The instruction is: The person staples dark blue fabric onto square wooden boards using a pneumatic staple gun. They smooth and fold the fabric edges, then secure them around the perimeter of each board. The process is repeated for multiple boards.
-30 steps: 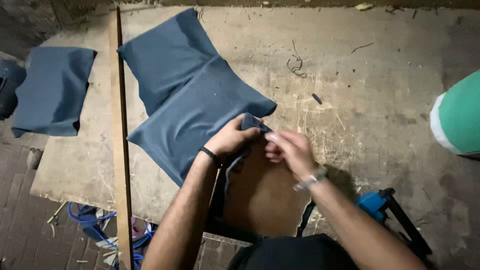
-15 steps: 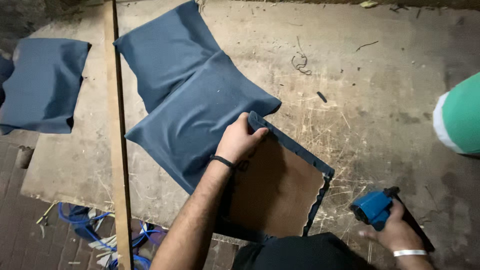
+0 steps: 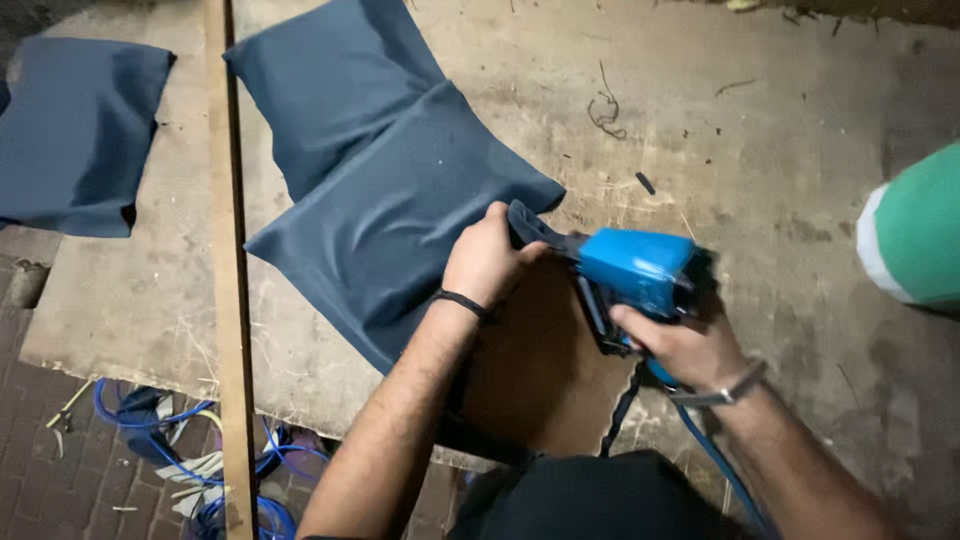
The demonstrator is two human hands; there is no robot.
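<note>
At the centre of the frame the left hand [image 3: 487, 262] pinches the folded blue fabric [image 3: 530, 228] at the corner of a brown board [image 3: 530, 370]. The right hand [image 3: 680, 345] is clenched around a blue staple gun [image 3: 632, 270], its nose against that corner. Two blue cushions [image 3: 370, 170] lie just beside the board, up and left; a third cushion [image 3: 75, 130] sits upper left. A wooden strip [image 3: 228, 260] crosses the scratched worktable [image 3: 760, 130]. Blue hose [image 3: 150, 430] lies on the brick floor, lower left. A green-and-white object [image 3: 915, 235] sits at the right edge.
</note>
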